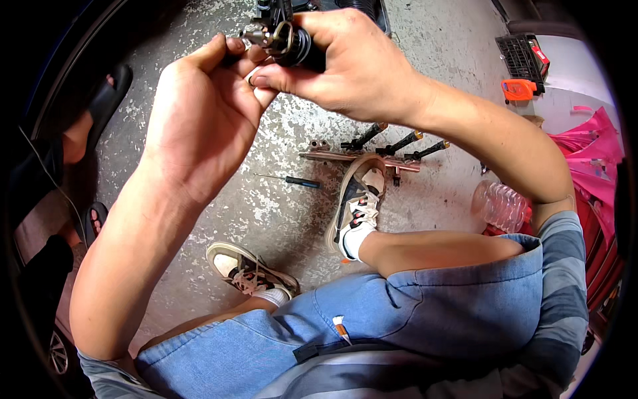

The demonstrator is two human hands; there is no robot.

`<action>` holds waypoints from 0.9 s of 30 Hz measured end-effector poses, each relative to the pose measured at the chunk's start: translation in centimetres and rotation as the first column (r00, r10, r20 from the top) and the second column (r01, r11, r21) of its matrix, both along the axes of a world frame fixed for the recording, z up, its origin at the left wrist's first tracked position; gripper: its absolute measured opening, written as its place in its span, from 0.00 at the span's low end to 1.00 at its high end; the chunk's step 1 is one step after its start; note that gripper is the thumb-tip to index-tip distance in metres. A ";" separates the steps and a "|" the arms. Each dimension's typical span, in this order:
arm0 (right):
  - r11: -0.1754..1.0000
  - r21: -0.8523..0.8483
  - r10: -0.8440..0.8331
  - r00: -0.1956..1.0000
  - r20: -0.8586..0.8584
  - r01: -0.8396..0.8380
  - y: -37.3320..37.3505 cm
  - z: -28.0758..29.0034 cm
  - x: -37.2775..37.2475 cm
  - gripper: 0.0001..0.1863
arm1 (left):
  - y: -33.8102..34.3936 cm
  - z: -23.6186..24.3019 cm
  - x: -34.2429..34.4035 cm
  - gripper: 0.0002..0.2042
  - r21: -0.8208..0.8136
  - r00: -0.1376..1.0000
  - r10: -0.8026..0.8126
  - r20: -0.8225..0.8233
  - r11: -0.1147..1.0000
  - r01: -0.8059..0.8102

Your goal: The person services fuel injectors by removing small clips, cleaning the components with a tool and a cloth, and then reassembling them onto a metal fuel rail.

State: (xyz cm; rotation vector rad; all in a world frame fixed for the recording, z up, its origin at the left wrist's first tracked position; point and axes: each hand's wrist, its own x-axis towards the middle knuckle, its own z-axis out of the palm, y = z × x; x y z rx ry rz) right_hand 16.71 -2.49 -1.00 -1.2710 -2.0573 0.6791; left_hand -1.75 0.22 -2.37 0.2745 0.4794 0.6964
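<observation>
My right hand (352, 63) wraps round a black cylindrical part with a metal nozzle (262, 40) and a wire loop, held up at the top of the view. My left hand (203, 113) is closed, palm towards me, its thumb and fingertips pinched together beside the nozzle's tip. What the left fingers hold, if anything, is too small to make out. Below on the floor lies a copper-coloured fuel rail (319, 155) with several black injectors (399, 143) on it. A thin screwdriver (302, 181) with a dark blue handle rests left of the rail.
My right shoe (362, 199) stands against the rail; my left shoe (249, 269) is further left. A clear plastic bottle (498, 205), pink bag (591, 153), orange container (518, 90) and black crate (518, 56) are at right. Another person's sandalled foot (109, 100) is at left.
</observation>
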 end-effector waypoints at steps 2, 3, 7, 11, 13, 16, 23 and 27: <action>0.998 -0.065 -0.018 0.995 0.099 0.024 -0.8 0.3 -0.6 0.12 | -0.6 0.0 -0.1 0.12 -0.076 0.999 0.047 0.022 0.996 -0.045; 1.000 -0.004 0.013 0.990 0.138 -0.012 -0.9 0.6 -0.8 0.11 | -0.9 0.3 -0.3 0.12 -0.104 0.997 0.074 0.027 0.992 -0.071; 0.997 -0.072 0.036 0.999 -0.020 -0.038 -2.1 0.3 -1.0 0.09 | -2.0 1.9 -0.6 0.19 -0.090 0.999 0.036 -0.007 0.995 -0.036; 0.984 -0.177 -0.031 0.976 -0.215 -0.008 -3.3 1.3 -1.3 0.08 | -2.5 2.7 -1.0 0.21 -0.149 0.991 -0.011 0.133 0.988 0.031; 0.933 -0.359 -0.098 0.958 -0.270 -0.006 -4.1 2.3 -1.6 0.07 | -2.6 2.4 -1.7 0.22 -0.172 0.965 -0.041 0.259 0.981 0.088; 0.932 -0.362 -0.145 0.912 -0.383 -0.004 -4.3 2.6 -2.0 0.05 | -2.8 2.5 -1.9 0.21 -0.123 0.973 -0.069 0.221 0.987 0.098; 0.753 -0.653 -0.373 0.760 -0.532 -0.088 -4.7 4.8 -1.9 0.11 | -2.6 2.5 -2.7 0.15 0.326 0.960 -0.121 -0.254 0.923 0.203; 0.687 -0.693 -0.453 0.616 -0.644 -0.218 -4.6 5.0 -1.9 0.13 | -2.8 3.7 -3.2 0.16 0.631 0.893 0.045 -0.447 0.723 0.280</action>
